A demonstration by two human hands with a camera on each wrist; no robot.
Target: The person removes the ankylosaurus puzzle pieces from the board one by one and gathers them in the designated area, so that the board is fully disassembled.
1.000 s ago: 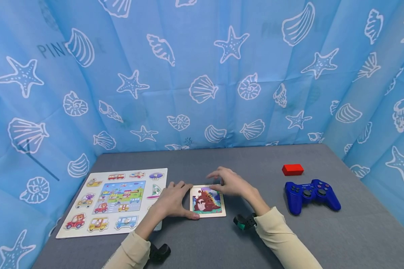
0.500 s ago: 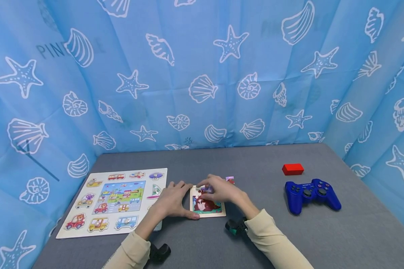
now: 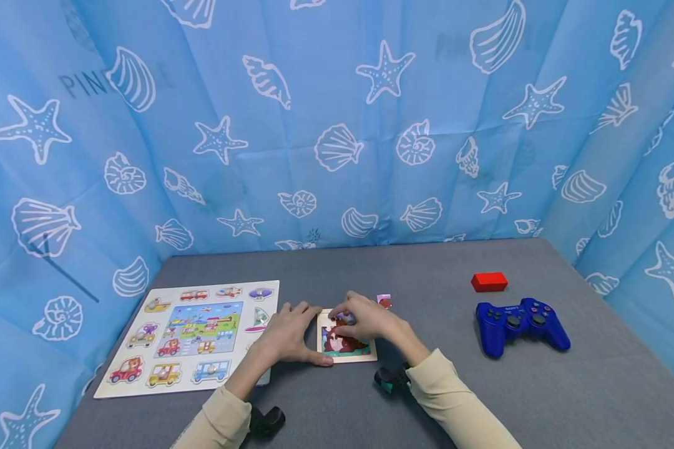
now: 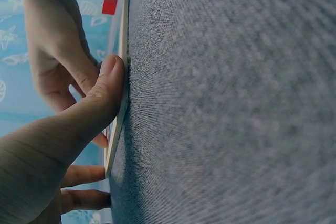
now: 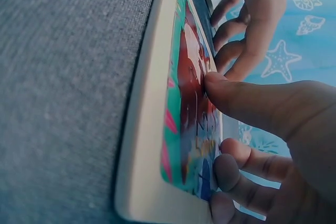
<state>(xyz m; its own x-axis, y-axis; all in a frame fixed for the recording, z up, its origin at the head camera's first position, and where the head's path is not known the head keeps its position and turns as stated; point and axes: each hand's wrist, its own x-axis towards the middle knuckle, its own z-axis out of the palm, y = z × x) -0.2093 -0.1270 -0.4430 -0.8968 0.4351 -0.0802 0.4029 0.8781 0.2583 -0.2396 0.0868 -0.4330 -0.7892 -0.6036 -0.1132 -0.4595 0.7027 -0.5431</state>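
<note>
A small wooden jigsaw puzzle (image 3: 355, 359) with a red-brown dinosaur picture lies flat on the grey table. My left hand (image 3: 288, 337) grips its pale frame from the left, the thumb (image 4: 111, 74) along the near edge and fingers at the far left corner. Over the puzzle's upper part is my right hand (image 3: 365, 318); its thumb (image 5: 226, 90) and curled fingertips touch the picture, spread around a puzzle piece (image 3: 346, 317) in the upper area. How firmly they pinch it is partly hidden. Beyond the right hand, a loose purple-and-red jigsaw piece (image 3: 384, 300) lies on the table.
Left of my left hand lies a large white vehicle peg puzzle board (image 3: 171, 312). To the right are a blue game controller (image 3: 521, 325) and a red block (image 3: 489, 282). A blue shell-print curtain (image 3: 337, 156) hangs behind the table.
My right hand has moved left and slightly down from the puzzle's upper right corner onto its upper middle, uncovering the loose jigsaw piece. My left hand stays on the frame.
</note>
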